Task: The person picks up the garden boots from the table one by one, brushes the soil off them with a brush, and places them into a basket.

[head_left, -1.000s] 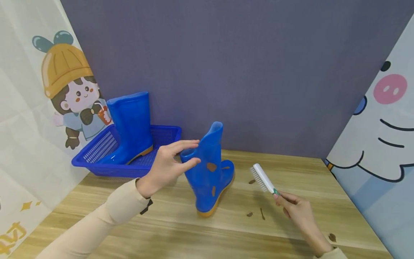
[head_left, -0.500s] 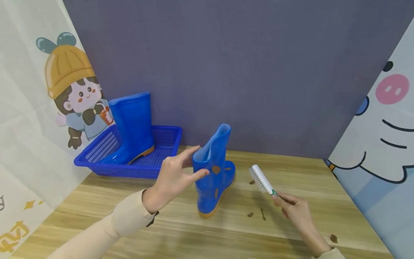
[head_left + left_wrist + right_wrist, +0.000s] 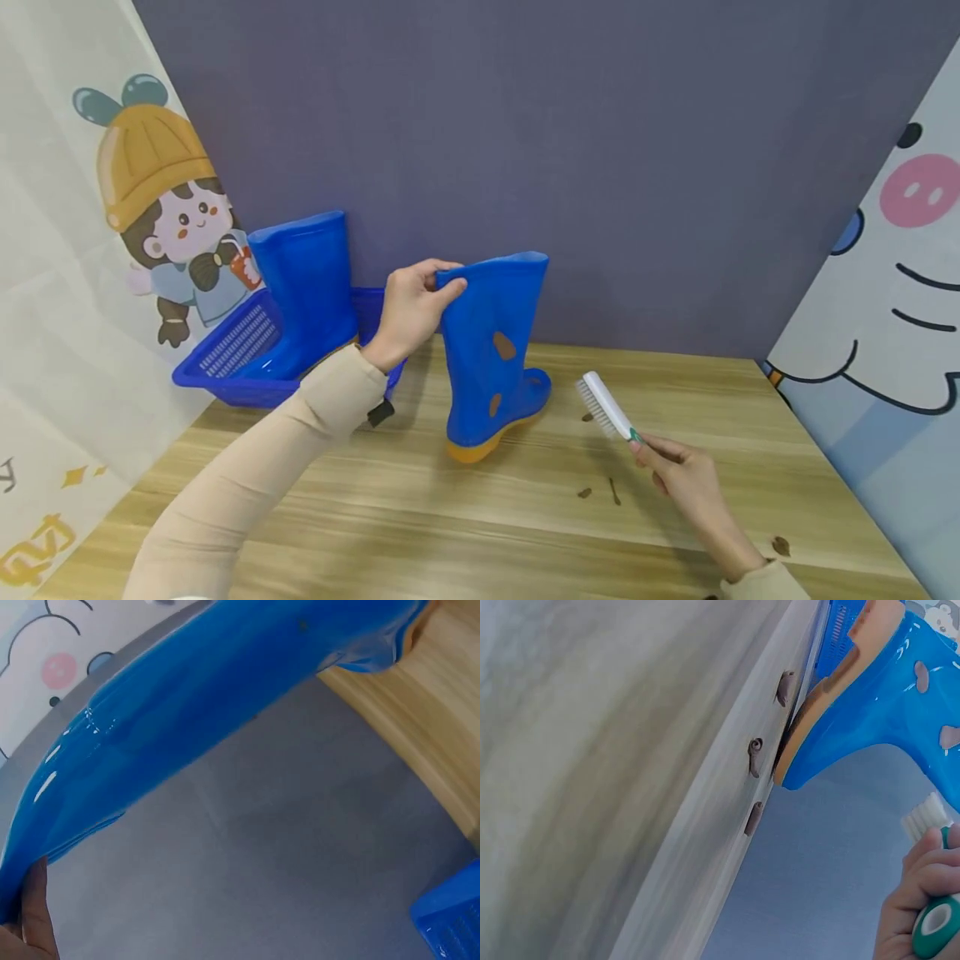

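Note:
A blue rain boot [image 3: 480,333] with an orange-yellow sole and brown patches stands nearly upright in the middle of the head view, its toe pointing back right. My left hand [image 3: 411,310] pinches its top rim at the left side, thumb in front. The left wrist view shows the fingers [image 3: 36,911] at the rim and the shaft [image 3: 172,712] stretching away. To the right, my right hand [image 3: 690,487] holds a white-and-green scrub brush [image 3: 609,408] by the handle, bristles facing left, apart from the boot. In the right wrist view the brush's bristles [image 3: 928,816] overlap the boot's edge.
At the back left, a blue plastic basket [image 3: 217,386] holds a matching blue boot [image 3: 303,292]. Several brown bits, such as one flake [image 3: 585,493] and another [image 3: 782,546], lie on the wooden table [image 3: 487,533]. A grey panel [image 3: 562,167] rises behind.
My left hand has risen and taken the boot's rim. The boot's collapsed shaft is now pulled up straight and the boot sits slightly farther back. The right hand with the brush has hardly moved.

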A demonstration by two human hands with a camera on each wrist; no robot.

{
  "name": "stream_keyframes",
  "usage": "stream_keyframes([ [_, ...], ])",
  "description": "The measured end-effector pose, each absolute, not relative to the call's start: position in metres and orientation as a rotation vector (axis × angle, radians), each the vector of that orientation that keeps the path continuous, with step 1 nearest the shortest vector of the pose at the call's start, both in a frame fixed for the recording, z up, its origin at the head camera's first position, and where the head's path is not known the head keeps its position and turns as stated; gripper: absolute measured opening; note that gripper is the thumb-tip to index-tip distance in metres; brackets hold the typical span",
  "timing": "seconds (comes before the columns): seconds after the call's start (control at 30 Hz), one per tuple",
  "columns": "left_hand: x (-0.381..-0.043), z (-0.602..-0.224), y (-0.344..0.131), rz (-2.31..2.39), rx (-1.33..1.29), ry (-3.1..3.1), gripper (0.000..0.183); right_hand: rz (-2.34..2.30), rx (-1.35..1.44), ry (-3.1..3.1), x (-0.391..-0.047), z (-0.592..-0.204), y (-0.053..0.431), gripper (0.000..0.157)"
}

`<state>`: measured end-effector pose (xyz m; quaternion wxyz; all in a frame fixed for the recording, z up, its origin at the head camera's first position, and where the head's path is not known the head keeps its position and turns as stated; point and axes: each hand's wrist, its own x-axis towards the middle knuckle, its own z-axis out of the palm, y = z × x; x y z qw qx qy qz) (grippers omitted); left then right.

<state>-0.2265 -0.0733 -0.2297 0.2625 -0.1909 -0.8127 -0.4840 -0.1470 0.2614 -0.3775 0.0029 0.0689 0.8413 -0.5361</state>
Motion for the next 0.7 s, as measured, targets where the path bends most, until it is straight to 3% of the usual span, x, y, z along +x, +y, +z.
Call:
stream_keyframes([
  [0.3, -0.238, -0.237, -0.075, -1.305, -0.614, -2.188, 0.020, -1.658, 0.239, 2.631, -0.147, -0.375, 0.261, 0.056],
  [0.7, -0.230, -0.266, -0.112, -1.376, -0.487, -2.297, 0.033, -1.648, 0.259, 2.630, -0.145, -0.375, 0.252, 0.052],
])
